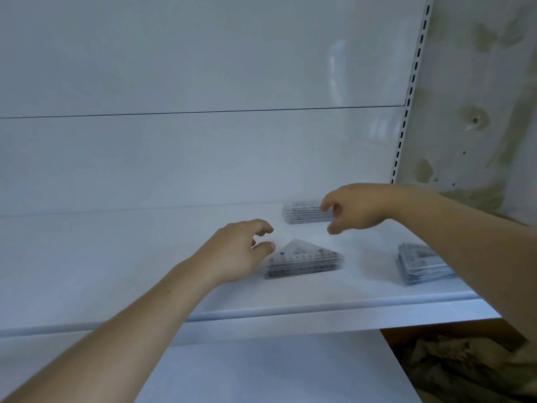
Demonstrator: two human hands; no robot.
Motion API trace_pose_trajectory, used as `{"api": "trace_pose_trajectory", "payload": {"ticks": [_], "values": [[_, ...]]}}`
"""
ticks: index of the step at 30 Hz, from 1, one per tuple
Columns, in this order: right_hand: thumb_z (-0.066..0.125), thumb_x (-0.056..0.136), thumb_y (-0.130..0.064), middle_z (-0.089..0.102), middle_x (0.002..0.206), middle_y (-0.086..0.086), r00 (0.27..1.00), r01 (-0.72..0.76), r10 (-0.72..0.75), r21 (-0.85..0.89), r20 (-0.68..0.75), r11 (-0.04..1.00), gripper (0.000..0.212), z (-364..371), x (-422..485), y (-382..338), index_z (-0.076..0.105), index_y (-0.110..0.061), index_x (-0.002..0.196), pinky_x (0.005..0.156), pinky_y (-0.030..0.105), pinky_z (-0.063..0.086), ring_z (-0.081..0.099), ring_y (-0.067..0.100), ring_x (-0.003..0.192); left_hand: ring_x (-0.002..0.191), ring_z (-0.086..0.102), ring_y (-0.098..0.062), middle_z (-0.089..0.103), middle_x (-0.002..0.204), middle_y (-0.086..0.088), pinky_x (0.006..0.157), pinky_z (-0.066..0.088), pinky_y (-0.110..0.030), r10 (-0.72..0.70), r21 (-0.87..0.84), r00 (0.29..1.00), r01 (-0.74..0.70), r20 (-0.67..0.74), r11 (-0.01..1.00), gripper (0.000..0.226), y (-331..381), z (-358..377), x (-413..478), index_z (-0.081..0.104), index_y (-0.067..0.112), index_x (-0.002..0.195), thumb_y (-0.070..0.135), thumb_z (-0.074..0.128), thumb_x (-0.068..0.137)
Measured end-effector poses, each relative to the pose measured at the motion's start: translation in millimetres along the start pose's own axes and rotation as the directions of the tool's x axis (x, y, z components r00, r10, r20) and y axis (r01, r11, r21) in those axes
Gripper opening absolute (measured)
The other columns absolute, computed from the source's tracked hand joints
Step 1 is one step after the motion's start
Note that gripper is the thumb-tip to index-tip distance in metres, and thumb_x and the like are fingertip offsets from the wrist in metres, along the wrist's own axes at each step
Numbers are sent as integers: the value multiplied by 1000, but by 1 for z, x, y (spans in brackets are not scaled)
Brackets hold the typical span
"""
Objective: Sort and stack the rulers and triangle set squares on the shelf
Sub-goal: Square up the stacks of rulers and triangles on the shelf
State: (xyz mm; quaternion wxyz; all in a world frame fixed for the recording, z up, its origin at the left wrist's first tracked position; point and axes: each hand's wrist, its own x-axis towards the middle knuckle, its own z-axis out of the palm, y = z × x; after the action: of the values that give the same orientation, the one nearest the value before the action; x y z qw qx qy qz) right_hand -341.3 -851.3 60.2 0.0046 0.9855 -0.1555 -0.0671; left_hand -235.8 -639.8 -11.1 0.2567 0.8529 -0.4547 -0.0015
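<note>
A stack of clear triangle set squares (305, 261) lies on the white shelf (116, 257), near the middle. My left hand (235, 251) hovers at the stack's left corner, fingers curled and apart, holding nothing. Farther back lies a stack of clear straight rulers (302, 212). My right hand (357, 207) is just in front of that stack's right end, thumb and fingers apart, empty. A third stack of clear set squares (418, 264) sits at the right, partly hidden behind my right forearm.
The shelf's rounded front lip (290, 309) runs across the view. A slotted upright (406, 97) stands at the right, with a stained wall (479, 112) beyond it. A lower shelf (276, 373) shows below, and brown crumpled material (465, 367) lies at the lower right.
</note>
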Motion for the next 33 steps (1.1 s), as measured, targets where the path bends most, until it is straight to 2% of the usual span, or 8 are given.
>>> {"api": "trace_pose_trajectory", "payload": {"ticks": [6, 16, 20, 22, 25, 28, 30, 33], "values": [[60, 88, -47, 39, 146, 0, 997, -57, 60, 67, -41, 996, 67, 13, 34, 20, 32, -25, 145, 105, 34, 36, 40, 22, 129, 128, 42, -16, 39, 145, 7, 104, 33, -28, 47, 152, 993, -64, 111, 986, 42, 3, 3, 47, 41, 29, 136, 36, 46, 95], [68, 80, -47, 36, 145, 5, 1000, -19, 20, -62, 9, 998, 84, 23, 93, 97, 24, -26, 148, 103, 36, 38, 41, 25, 129, 132, 34, -24, 33, 145, 0, 109, 32, -42, 3, 333, 976, -77, 217, 940, 78, 16, 27, 146, 26, 24, 144, 48, 65, 80], [74, 76, -43, 36, 146, 3, 982, 6, 7, -69, 188, 998, 93, 18, 107, 116, 18, -29, 149, 77, 28, 42, 48, 23, 119, 137, 30, -23, 23, 152, 0, 112, 28, -41, -109, 351, 948, -4, 301, 936, 96, 21, 39, 171, 15, 24, 148, 58, 66, 75], [73, 79, -40, 41, 139, 3, 968, 21, -3, -68, 250, 997, 85, 19, 111, 119, 24, -27, 146, 70, 28, 43, 50, 23, 108, 130, 40, -26, 35, 145, -4, 108, 33, -36, -143, 369, 937, 16, 318, 929, 89, 20, 45, 174, 23, 23, 145, 59, 64, 76], [75, 76, -41, 44, 116, 2, 962, 24, -25, 5, 273, 1000, 75, 21, 117, 126, 35, -28, 138, 64, 32, 52, 53, 24, 94, 111, 51, -26, 50, 128, -8, 91, 40, -28, -154, 354, 947, 46, 281, 934, 64, 19, 51, 177, 43, 17, 130, 53, 63, 80], [78, 72, -43, 51, 111, 1, 970, 55, -60, 28, 236, 998, 62, 26, 121, 131, 47, -25, 122, 79, 38, 57, 58, 24, 97, 90, 50, -19, 54, 109, -5, 74, 35, -24, -133, 311, 955, 47, 264, 949, 39, 19, 52, 177, 51, 14, 108, 42, 63, 84], [77, 72, -43, 54, 106, 0, 974, 68, -71, 24, 216, 997, 49, 27, 118, 132, 50, -24, 109, 85, 41, 55, 58, 22, 95, 87, 49, -17, 54, 104, -4, 72, 34, -24, -126, 299, 956, 43, 264, 953, 36, 20, 50, 177, 51, 14, 107, 38, 65, 84], [77, 76, -36, 49, 98, -3, 970, 5, -27, 91, 242, 996, 53, 27, 110, 133, 48, -20, 117, 66, 32, 56, 56, 16, 82, 96, 52, -19, 55, 116, -3, 81, 41, -27, -119, 285, 948, 32, 297, 958, 53, 20, 47, 178, 48, 17, 123, 39, 69, 79]]}}
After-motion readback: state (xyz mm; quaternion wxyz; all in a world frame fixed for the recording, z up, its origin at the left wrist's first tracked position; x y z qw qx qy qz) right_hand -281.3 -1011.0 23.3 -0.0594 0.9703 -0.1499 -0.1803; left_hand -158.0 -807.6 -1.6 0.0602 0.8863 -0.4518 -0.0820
